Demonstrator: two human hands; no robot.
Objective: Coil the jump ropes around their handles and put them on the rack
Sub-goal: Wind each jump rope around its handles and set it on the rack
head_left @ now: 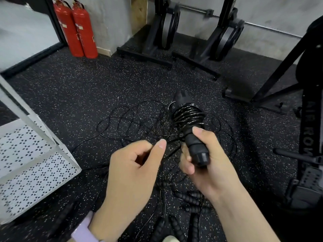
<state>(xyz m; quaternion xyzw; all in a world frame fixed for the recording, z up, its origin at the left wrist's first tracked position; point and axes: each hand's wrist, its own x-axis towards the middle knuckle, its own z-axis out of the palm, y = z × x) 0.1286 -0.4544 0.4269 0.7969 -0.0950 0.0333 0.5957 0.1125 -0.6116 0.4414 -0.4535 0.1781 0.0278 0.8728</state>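
My right hand [208,159] grips the lower end of a pair of black jump rope handles [193,137], held upright. Thin black rope [187,115] is coiled in several turns around their upper half. My left hand [138,163] pinches the loose rope between thumb and forefinger, just left of the handles. A tangle of loose black rope [132,123] lies on the speckled floor behind my hands. More black ribbed handles [188,198] lie on the floor under my wrists. The white perforated rack [35,165] stands at the left.
Two red fire extinguishers [76,28] stand against the back wall. Black weight-plate stands [167,32] sit behind the ropes, and a black rowing machine frame [307,119] fills the right edge. The floor is black rubber with white specks.
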